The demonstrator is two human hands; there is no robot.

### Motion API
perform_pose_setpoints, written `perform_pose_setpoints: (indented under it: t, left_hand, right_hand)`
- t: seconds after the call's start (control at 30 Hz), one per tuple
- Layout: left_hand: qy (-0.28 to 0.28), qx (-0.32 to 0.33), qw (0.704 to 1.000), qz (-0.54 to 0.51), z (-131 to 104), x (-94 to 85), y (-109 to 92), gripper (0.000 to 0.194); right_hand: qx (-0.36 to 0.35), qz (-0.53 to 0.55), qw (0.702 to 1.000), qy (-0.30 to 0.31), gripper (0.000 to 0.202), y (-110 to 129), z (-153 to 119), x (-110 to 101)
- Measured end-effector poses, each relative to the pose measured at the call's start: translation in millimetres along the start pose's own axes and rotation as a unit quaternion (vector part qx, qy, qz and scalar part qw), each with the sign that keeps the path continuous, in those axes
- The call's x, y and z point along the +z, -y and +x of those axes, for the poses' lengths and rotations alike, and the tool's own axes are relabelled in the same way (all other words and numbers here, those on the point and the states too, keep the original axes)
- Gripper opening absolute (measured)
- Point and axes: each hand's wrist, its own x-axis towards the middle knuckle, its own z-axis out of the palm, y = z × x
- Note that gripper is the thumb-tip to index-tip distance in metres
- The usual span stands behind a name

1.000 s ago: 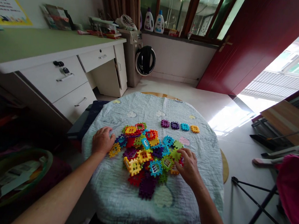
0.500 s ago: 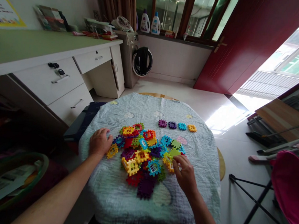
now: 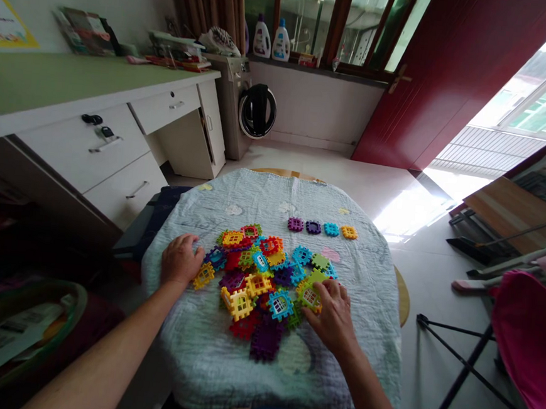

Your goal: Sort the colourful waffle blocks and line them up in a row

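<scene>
A heap of colourful notched plastic building tiles (image 3: pixel 258 284) lies on the cloth between my hands, some with window frames in them. At its right side my right hand (image 3: pixel 333 314) has thumb and fingers around the edge of a yellow-green window tile (image 3: pixel 310 294); the fingers partly cover it. My left hand (image 3: pixel 181 260) rests palm down on the cloth, loosely open and holding nothing, beside a yellow window tile (image 3: pixel 204 276). Beyond the heap, a row of separate tiles runs from a magenta tile (image 3: pixel 295 224) to an orange tile (image 3: pixel 349 232).
A pale blue patterned cloth (image 3: pixel 254 197) covers the round table. A white desk (image 3: pixel 112 148) and a washing machine (image 3: pixel 236 107) stand at the left and back. A pink folding chair (image 3: pixel 526 344) is at the right, a bin (image 3: pixel 75 315) at lower left.
My right hand's thumb and fingers have spread wider and come around the yellow-green tile, moving slightly nearer the heap. My left hand stays on the cloth. The view has shifted slightly.
</scene>
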Motion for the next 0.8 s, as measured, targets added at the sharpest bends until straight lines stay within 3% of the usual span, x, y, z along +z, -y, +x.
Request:
perform_pose_setpoints:
  t: [0.27, 0.5, 0.8]
  left_hand:
    - [-0.005, 0.002, 1.000, 0.000, -0.4, 1.4, 0.7, 0.028]
    - [-0.009, 0.000, 1.000, -0.008, -0.7, 1.4, 0.2, 0.027]
    - [-0.006, 0.000, 1.000, -0.007, -1.1, 0.9, 0.2, 0.027]
  right_hand:
    - [0.045, 0.008, 0.999, -0.019, 0.041, -16.5, 18.3, -4.7]
    - [0.078, -0.043, 0.995, 0.045, 0.046, -24.8, 34.8, -4.2]
    - [0.077, -0.053, 0.994, 0.052, 0.041, -22.4, 39.9, -3.3]
